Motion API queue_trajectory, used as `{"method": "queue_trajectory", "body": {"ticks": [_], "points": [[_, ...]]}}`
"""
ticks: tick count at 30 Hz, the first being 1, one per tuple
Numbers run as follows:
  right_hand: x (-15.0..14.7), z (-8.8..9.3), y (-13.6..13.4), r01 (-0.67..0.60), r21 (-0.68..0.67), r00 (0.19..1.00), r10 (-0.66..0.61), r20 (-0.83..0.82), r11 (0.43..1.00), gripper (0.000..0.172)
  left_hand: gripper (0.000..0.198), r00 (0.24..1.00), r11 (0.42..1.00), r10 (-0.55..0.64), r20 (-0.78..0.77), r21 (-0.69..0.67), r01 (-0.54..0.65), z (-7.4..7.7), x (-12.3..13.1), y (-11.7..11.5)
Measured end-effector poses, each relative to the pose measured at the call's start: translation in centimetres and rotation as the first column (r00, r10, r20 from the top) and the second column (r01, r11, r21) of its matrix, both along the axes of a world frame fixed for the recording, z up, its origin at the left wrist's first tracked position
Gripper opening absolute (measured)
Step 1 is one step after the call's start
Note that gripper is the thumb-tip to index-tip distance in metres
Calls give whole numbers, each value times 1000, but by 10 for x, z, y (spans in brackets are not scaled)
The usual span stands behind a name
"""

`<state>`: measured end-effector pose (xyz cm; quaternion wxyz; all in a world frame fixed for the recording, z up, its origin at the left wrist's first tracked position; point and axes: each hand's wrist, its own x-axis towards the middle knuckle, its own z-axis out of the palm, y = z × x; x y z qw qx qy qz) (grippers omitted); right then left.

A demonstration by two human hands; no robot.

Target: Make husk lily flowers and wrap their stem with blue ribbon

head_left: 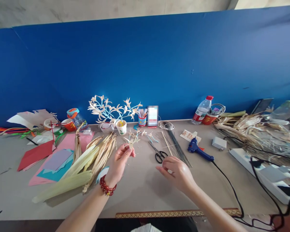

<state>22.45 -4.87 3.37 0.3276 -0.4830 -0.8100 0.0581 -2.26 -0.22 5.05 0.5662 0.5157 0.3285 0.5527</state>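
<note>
My left hand (122,159), wearing a red beaded bracelet (107,187), pinches a small pale corn-husk flower (131,141) between thumb and fingertips. Loose finished flowers (152,137) lie just past it. My right hand (180,172) hovers over the table with thumb apart and fingers loosely curled; I see nothing in it. Black-handled scissors (160,157) lie right by its fingertips, blades pointing away. Beyond them rest a thin wooden stick (167,143) and a bundle of dark wires (180,148). Blue-stemmed husk flowers (120,111) stand in a paper cup (121,128) at the back.
Corn husks (79,170) and coloured paper (55,164) spread across the left side. To the right are a blue glue gun (199,151) with its cord, a white adapter (219,143), and a power strip (248,164). A water bottle (202,111) and a phone (152,116) stand along the blue partition.
</note>
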Motion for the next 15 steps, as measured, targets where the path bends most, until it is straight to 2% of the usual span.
{"method": "queue_trajectory", "body": {"ticks": [3, 4, 6, 7, 9, 10, 12, 15], "points": [[-19, 15, -3, 12, 104, 970, 13, -242, 994, 16, 19, 998, 1000, 21, -60, 13, -20, -1, -1, -7], [-28, 19, -4, 3, 108, 964, 26, -263, 994, 15, 19, 998, 1000, 25, -62, 7, -25, -3, 2, -9], [-48, 21, -2, -42, 48, 978, 51, -202, 998, 45, 16, 999, 1000, 27, -42, -14, -28, -7, 8, -15], [-58, 20, -1, -62, 9, 988, 63, -143, 998, 47, 15, 999, 999, 21, -29, -24, -22, -8, 11, -17], [-73, 14, 2, -79, -31, 997, 79, -18, 996, 23, 15, 1000, 999, 17, 5, -33, -17, -6, 12, -18], [-75, 9, 2, -75, -30, 997, 76, 30, 997, 21, 16, 1000, 999, 19, 19, -31, -19, -2, 7, -18], [-65, 0, 0, -74, -3, 993, 74, 93, 997, 33, 15, 992, 995, 100, 80, 10, -101, 11, -14, -13], [-13, -11, -13, 26, -4, 994, -25, 108, 1000, 44, 17, 959, 957, 256, 119, 109, -268, 35, -70, -8]]}}
